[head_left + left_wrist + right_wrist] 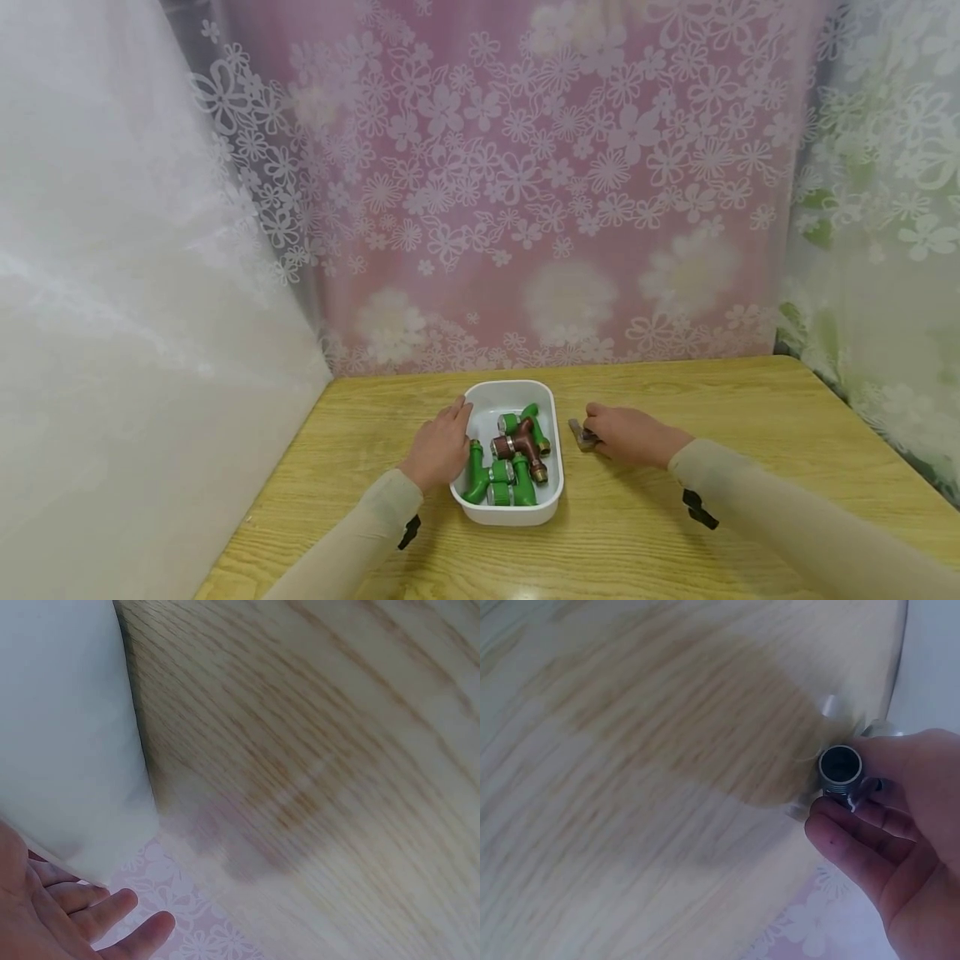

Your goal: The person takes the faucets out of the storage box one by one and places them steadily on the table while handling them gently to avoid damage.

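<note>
In the head view, my left hand [442, 446] lies along the left side of a white plastic basin [512, 516], its relaxed fingers touching the rim. The left wrist view shows that hand [67, 915] beside the basin's pale outer wall [67, 735]. Right of the basin, my right hand [630, 435] pinches a grey metal tap [581, 437] low over the table. Its round threaded end [841, 766] faces the camera in the right wrist view; the fingers hide part of the body. Inside the basin lie several green taps [522, 492] and a brown tap [525, 443] with brass threaded ends.
The wood-grain table [360, 417] carries the basin near its middle. Behind it hangs a pink flowered curtain [555, 208]. A white sheet [150, 292] closes the left side, and a pale flowered curtain [885, 250] the right.
</note>
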`<state>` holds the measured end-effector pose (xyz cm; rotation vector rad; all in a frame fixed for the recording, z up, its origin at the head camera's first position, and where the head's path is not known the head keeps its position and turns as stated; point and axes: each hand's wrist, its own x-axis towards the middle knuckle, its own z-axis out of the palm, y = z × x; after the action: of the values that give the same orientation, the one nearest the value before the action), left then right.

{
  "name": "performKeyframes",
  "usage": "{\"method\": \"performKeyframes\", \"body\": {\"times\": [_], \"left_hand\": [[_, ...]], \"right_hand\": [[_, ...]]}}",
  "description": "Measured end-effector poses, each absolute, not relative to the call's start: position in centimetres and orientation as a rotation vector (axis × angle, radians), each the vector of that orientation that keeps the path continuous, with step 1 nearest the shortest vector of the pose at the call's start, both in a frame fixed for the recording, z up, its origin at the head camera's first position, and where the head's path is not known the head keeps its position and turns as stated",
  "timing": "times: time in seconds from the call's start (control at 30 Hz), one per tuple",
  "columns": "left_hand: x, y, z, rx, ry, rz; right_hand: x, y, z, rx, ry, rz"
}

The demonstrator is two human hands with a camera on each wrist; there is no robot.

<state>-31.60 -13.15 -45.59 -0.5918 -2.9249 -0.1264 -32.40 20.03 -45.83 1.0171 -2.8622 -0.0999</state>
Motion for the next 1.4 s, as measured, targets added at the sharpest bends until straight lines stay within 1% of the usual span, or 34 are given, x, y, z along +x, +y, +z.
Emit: {"method": "performKeyframes", "body": {"times": [0.23,0.43,1.4], "left_hand": [[-31.6,-13.0,-45.5,-0.57,-2.941,-0.12],[-31.7,-13.1,-45.6,-0.573,-2.935,-0.115],[-32.1,-13.1,-45.8,-0.559,-2.95,-0.17]], "right_hand": [[-32.5,19.1,-45.9,0.994,-2.896,-0.021],[-32.7,18.6,-46.1,1.025,-2.871,0.031],[-33.0,17.4,-46.5,1.046,-2.856,0.09]]}}
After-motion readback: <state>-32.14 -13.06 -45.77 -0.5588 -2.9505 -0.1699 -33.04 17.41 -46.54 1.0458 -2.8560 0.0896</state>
